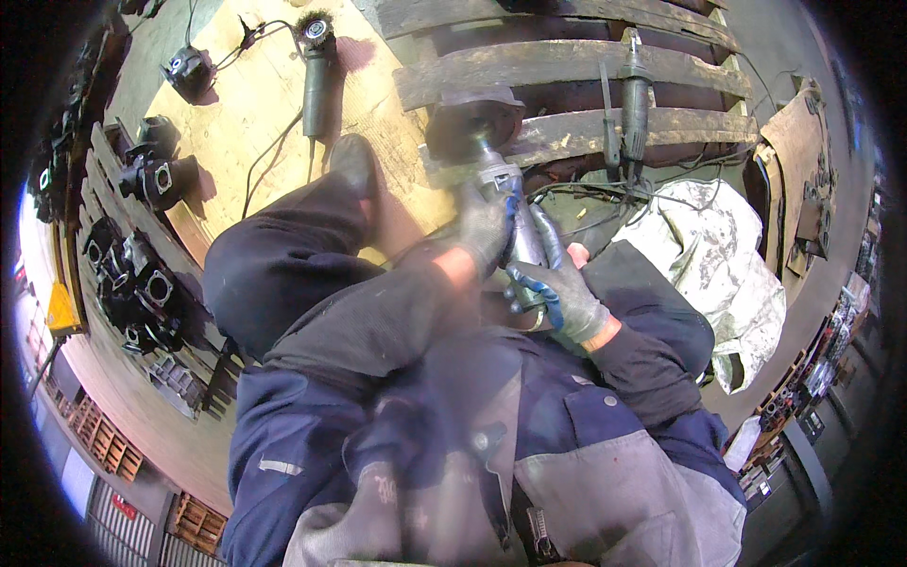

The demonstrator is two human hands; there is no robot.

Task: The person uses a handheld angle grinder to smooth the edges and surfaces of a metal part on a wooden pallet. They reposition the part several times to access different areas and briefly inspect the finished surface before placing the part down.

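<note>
Both of my hands wear grey gloves with blue patches. My left hand point(485, 227) wraps round the front of a silver handheld die grinder point(527, 244), just behind its collar. Further back, my right hand point(565, 295) grips the rear of its body. The grinder's front end points away from me, at a dark metal casting point(472, 115) by the pallet's edge. Around its tip the picture is blurred, so I cannot tell whether it touches the casting.
On the plywood board point(255, 123) lie an angle grinder point(318, 80) with a wire brush and a dark casting point(187, 74). More castings point(142, 283) sit at left. A second die grinder point(635, 109) rests on the wooden pallet point(567, 66), near cables and a stained white cloth point(704, 250).
</note>
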